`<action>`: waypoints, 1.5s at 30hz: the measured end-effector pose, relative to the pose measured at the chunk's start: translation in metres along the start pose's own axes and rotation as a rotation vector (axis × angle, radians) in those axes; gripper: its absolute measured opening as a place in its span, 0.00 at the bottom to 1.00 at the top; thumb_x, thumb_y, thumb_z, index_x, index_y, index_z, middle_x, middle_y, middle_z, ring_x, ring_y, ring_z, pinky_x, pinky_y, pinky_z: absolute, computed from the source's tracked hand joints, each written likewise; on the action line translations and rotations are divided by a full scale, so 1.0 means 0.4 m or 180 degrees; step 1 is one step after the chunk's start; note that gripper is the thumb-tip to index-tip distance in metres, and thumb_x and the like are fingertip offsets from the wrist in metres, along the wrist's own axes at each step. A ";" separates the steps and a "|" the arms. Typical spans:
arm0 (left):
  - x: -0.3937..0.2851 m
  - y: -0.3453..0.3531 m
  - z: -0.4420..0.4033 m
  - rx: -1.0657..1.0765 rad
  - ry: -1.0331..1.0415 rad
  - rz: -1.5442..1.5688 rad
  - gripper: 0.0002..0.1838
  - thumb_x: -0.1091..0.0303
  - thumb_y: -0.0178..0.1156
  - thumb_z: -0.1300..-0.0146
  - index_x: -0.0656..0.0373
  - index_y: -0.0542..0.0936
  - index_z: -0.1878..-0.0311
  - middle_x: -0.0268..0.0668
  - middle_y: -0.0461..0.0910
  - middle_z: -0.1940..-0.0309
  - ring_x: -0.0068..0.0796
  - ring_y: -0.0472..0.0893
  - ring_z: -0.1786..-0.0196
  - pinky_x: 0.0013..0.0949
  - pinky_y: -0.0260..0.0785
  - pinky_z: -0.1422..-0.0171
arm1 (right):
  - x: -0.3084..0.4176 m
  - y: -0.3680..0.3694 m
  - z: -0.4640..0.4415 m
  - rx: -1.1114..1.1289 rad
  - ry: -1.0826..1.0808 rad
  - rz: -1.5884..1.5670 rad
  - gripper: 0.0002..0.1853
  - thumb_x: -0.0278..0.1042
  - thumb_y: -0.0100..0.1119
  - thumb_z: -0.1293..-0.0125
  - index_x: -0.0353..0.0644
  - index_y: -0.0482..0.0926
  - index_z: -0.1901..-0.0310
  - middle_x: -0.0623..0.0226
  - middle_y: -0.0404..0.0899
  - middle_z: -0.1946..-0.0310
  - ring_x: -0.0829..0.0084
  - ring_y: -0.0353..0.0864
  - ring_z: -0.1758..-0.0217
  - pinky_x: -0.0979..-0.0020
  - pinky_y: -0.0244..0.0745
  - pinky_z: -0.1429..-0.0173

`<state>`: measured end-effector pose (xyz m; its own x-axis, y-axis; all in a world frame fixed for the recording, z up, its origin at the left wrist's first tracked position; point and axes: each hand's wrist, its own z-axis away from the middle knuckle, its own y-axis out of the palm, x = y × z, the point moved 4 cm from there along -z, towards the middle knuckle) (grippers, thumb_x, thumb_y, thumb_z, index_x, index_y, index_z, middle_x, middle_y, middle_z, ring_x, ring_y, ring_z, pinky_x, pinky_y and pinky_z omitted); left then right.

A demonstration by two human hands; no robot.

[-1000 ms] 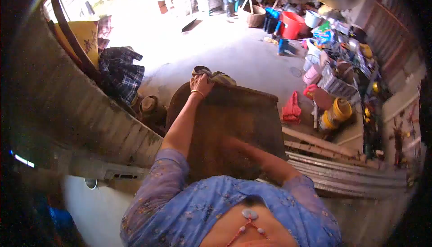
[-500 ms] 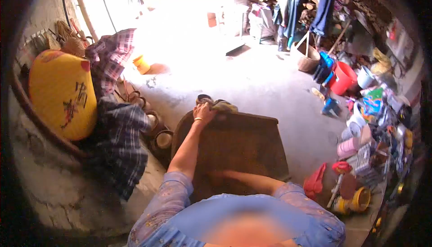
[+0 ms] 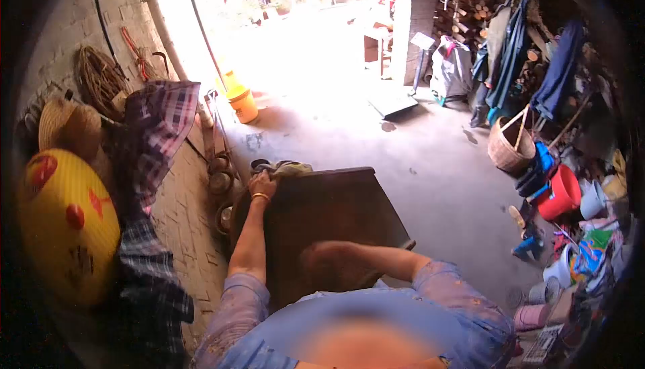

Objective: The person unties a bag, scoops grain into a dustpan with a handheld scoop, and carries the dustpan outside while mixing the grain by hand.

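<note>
A large dark-brown, box-like piece point(image 3: 336, 201) stands in front of my body. My left hand point(image 3: 262, 186), with a bracelet at the wrist, is closed over its far left edge. A crumpled greenish cloth point(image 3: 292, 168) lies on that edge, touching or right beside my left fingers. My right hand point(image 3: 326, 255) is low over the brown piece, close to my body. It is in shadow and smeared, so its fingers and anything in them cannot be made out.
Plaid cloths point(image 3: 161, 127) and a yellow rounded object point(image 3: 67, 228) are along the left wall. A yellow bucket point(image 3: 243, 106) stands near the bright doorway. At right are a wicker basket point(image 3: 508, 151), a red bucket point(image 3: 560, 191) and piled clutter. A platform scale point(image 3: 394, 106) stands ahead.
The view has tilted up and turned, showing more of the doorway. My left hand stays at the brown piece's far edge; my right hand still moves low over it.
</note>
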<state>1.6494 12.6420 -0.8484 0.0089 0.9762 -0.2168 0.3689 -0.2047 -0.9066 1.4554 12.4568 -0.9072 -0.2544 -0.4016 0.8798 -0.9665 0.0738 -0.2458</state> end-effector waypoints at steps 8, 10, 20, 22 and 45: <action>-0.005 0.020 -0.407 0.0050 -0.0594 -0.0458 0.24 0.46 0.55 0.50 0.56 0.76 0.59 0.47 0.78 0.62 0.44 0.74 0.53 0.44 0.62 0.47 | -0.137 -0.714 0.027 -0.1793 0.2227 -0.0725 0.16 0.39 0.57 0.50 0.38 0.79 0.62 0.55 0.78 0.67 0.54 0.77 0.59 0.62 0.71 0.56; 0.031 0.101 -0.531 0.0245 -0.0761 -0.0399 0.23 0.47 0.56 0.50 0.56 0.76 0.58 0.45 0.77 0.59 0.42 0.74 0.52 0.44 0.61 0.46 | -0.236 -0.850 0.054 -0.1097 0.2894 0.1851 0.13 0.36 0.55 0.53 0.37 0.79 0.67 0.54 0.78 0.72 0.56 0.78 0.67 0.59 0.71 0.65; 0.147 0.375 -1.276 0.0585 -0.0691 -0.0539 0.22 0.48 0.56 0.49 0.55 0.76 0.58 0.42 0.78 0.59 0.39 0.73 0.51 0.42 0.61 0.47 | -0.317 -1.338 0.017 0.0847 0.3283 0.0332 0.23 0.48 0.60 0.50 0.34 0.77 0.60 0.58 0.78 0.69 0.65 0.76 0.67 0.62 0.73 0.63; 0.174 0.426 -1.405 0.0557 -0.0670 -0.0462 0.23 0.48 0.56 0.49 0.56 0.76 0.57 0.43 0.78 0.58 0.39 0.73 0.51 0.41 0.60 0.47 | -0.426 -1.439 -0.003 0.1526 0.3188 0.0713 0.25 0.50 0.61 0.50 0.33 0.78 0.61 0.61 0.78 0.72 0.67 0.75 0.68 0.61 0.73 0.64; 0.506 0.909 -2.920 0.0188 -0.1142 -0.0729 0.24 0.45 0.56 0.49 0.55 0.76 0.58 0.42 0.77 0.59 0.39 0.73 0.51 0.41 0.60 0.47 | -1.200 -3.324 -0.328 0.0517 0.3361 0.1761 0.24 0.39 0.58 0.52 0.35 0.75 0.53 0.52 0.78 0.62 0.62 0.77 0.56 0.64 0.71 0.50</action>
<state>2.8710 12.8492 -0.7993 -0.3947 0.9122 -0.1101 0.2699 0.0006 -0.9629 2.8583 12.6714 -0.9493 -0.6088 0.5995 0.5195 -0.7215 -0.1462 -0.6769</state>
